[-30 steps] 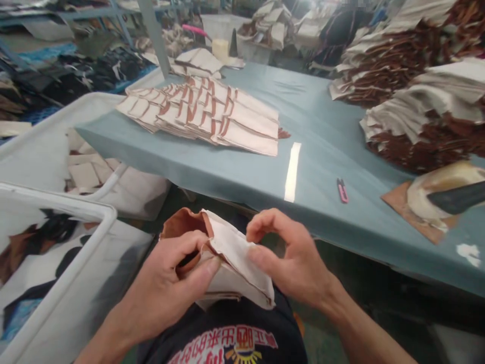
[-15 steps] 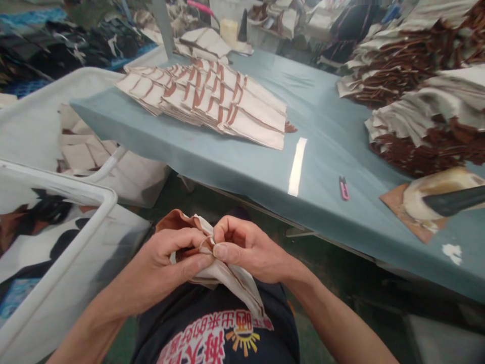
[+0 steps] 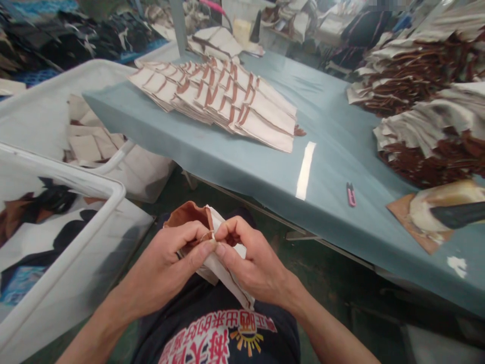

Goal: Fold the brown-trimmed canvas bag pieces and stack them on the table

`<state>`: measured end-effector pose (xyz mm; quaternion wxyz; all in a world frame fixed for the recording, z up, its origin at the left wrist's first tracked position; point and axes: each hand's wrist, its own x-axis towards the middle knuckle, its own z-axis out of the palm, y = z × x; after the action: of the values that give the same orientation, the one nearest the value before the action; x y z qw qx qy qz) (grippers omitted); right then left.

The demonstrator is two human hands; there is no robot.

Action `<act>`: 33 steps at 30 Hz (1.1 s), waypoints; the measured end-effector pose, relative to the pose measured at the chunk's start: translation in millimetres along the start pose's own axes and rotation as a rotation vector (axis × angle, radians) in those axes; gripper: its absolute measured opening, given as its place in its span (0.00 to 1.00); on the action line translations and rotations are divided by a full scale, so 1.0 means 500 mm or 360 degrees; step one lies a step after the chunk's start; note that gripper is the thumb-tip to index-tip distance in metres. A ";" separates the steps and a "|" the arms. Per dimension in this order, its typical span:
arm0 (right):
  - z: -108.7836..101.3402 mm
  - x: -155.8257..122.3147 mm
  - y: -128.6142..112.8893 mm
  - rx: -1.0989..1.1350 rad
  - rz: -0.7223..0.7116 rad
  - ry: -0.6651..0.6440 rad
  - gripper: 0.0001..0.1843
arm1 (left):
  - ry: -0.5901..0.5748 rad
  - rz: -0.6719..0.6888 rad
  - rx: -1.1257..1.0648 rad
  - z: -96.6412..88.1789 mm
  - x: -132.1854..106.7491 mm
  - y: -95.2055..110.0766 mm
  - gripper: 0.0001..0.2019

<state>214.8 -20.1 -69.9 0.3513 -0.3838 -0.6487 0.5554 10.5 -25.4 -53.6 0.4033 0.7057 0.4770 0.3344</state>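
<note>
Above my lap I hold a leather piece (image 3: 227, 273), cream on one side and brown on the other, folded and hanging down between my hands. My left hand (image 3: 178, 263) pinches its edge between thumb and forefinger. Right beside it, my right hand (image 3: 250, 255) pinches the same edge, the two thumb tips nearly meeting. A thin pale strand loops at the pinched spot; its kind is too small to tell. The brown side (image 3: 189, 215) stands up behind my left fingers.
On the blue-green table (image 3: 265, 177) lie overlapping cream pieces (image 3: 227, 101), a white strip (image 3: 305, 171), pink thread snips (image 3: 351, 194) and a glue-stained pot (image 3: 428, 207) with a black handle. Brown and cream stacks (image 3: 424, 136) rise at right. White bins (image 3: 117, 189) stand at left.
My hands have come closer together at the pinched edge, and the leather piece has turned a little, its brown side standing higher. The whole view has shifted slightly.
</note>
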 end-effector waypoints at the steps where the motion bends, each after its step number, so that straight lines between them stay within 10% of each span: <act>1: 0.006 -0.001 0.000 -0.0007 -0.0011 0.0011 0.09 | 0.0031 0.0002 0.0002 0.004 -0.002 0.001 0.19; 7: 0.060 -0.007 0.000 0.0064 0.0057 0.0209 0.08 | 0.0308 -0.0165 -0.0219 0.039 -0.006 0.001 0.19; 23: 0.080 0.000 -0.032 -0.0060 0.0117 0.0452 0.15 | 0.0333 -0.0025 -0.0050 0.019 -0.045 0.011 0.22; 33: 0.018 0.018 -0.030 0.0021 -0.0275 0.0386 0.11 | -0.0031 -0.0017 -0.0051 -0.044 -0.011 0.042 0.14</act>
<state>201.0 -17.8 -56.2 0.4762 -0.3884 -0.6284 0.4769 -1.5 -29.6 -25.6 0.4212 0.6997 0.4714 0.3328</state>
